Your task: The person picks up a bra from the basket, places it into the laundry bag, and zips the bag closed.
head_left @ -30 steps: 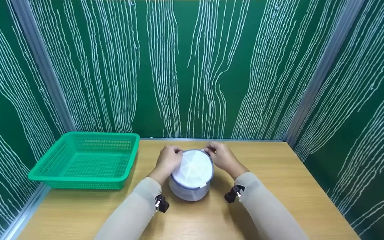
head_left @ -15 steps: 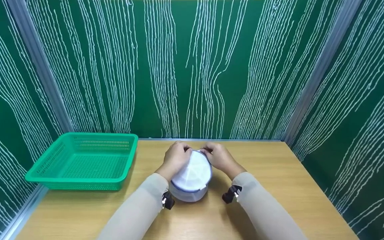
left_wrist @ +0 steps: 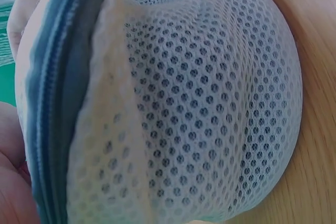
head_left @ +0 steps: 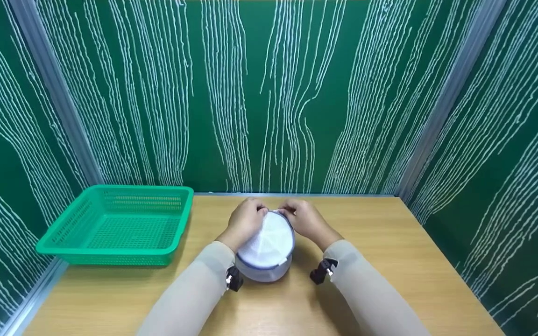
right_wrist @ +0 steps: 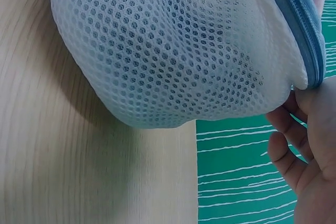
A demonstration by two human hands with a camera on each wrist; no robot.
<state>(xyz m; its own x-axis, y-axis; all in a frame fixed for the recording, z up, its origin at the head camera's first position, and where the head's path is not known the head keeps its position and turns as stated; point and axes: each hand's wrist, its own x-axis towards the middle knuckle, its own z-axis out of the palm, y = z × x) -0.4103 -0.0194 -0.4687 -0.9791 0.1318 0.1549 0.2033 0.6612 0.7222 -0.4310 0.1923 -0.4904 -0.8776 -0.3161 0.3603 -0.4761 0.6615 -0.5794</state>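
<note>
A white mesh laundry bag [head_left: 268,245], round and puffed out, stands on the table in the middle of the head view. A blue-grey zipper [left_wrist: 52,93] runs round its upper edge, closed along the stretch seen in the left wrist view. My left hand [head_left: 245,220] grips the bag's far rim from the left. Close beside it, my right hand [head_left: 310,222] pinches the same rim at the far right. In the right wrist view, its thumb and finger [right_wrist: 286,124] meet the bag just below the zipper band. Whether a zipper pull lies between the fingertips is hidden.
A green perforated plastic basket [head_left: 175,249] sits at the left of the wooden table [head_left: 390,280]. Green panels with white wavy lines [head_left: 278,116] enclose the table's back and sides. Small black cameras [head_left: 320,271] are strapped at both wrists.
My left hand has moved right along the rim, closer to the right hand, and the bag's top has narrowed and tilted. In the last half second only slight motion shows.
</note>
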